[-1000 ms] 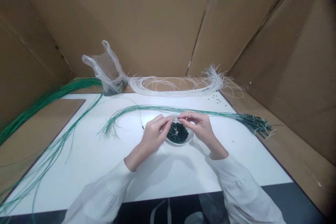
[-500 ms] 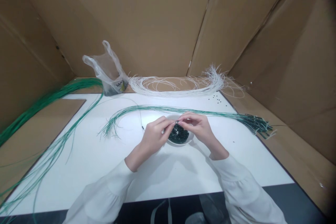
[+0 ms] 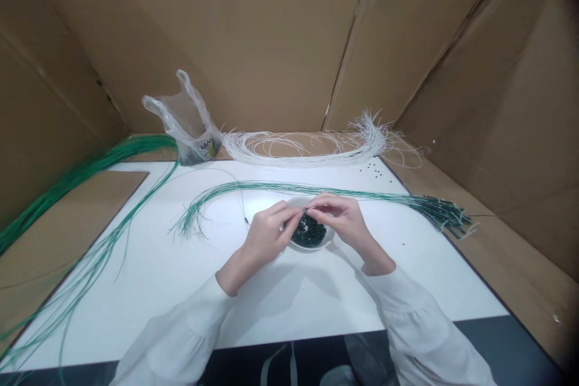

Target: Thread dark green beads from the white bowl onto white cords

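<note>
My left hand (image 3: pixel 266 230) and my right hand (image 3: pixel 340 217) meet fingertip to fingertip over a white bowl (image 3: pixel 329 237). Small dark green beads (image 3: pixel 310 233) fill the bowl. Thumb and forefinger of each hand are pinched together. A thin cord (image 3: pixel 241 196) comes from the left and runs down to my left hand, with a small dark bead (image 3: pixel 246 220) on it near the hand. Whatever is between the right fingertips is too small and covered to make out. Behind the bowl lies a bundle of green cords (image 3: pixel 307 188), its right end (image 3: pixel 443 214) dark and thick as if beaded.
Long green cords (image 3: pixel 97 160) hang along the left side. A white plastic bag (image 3: pixel 194 126) stands at the back, beside a coil of white cords (image 3: pixel 307 160). Several dark beads (image 3: pixel 375 172) are scattered at the back right. Cardboard walls (image 3: pixel 289 42) enclose the white table (image 3: pixel 294 301).
The fingertips have shifted very slightly, the left ones a little to the right, closing in on the right ones. Everything else looks the same.
</note>
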Demonstrator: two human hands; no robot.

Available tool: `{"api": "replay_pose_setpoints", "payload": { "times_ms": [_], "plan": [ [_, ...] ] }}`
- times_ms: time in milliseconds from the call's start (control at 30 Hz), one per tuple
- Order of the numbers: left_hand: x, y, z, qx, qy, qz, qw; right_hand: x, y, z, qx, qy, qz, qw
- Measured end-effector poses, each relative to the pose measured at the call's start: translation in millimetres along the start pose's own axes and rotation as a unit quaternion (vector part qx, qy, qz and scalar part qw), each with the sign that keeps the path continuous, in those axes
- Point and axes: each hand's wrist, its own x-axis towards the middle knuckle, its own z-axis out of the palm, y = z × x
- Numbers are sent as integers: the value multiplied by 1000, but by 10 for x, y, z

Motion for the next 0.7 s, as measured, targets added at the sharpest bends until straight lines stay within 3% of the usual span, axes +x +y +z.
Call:
{"api": "replay_pose_setpoints", "payload": {
  "times_ms": [700],
  "plan": [
    [14,1,6,-3,-10,-17,1000,5,-40,2,-70,-10,-48,996]
  ]
}}
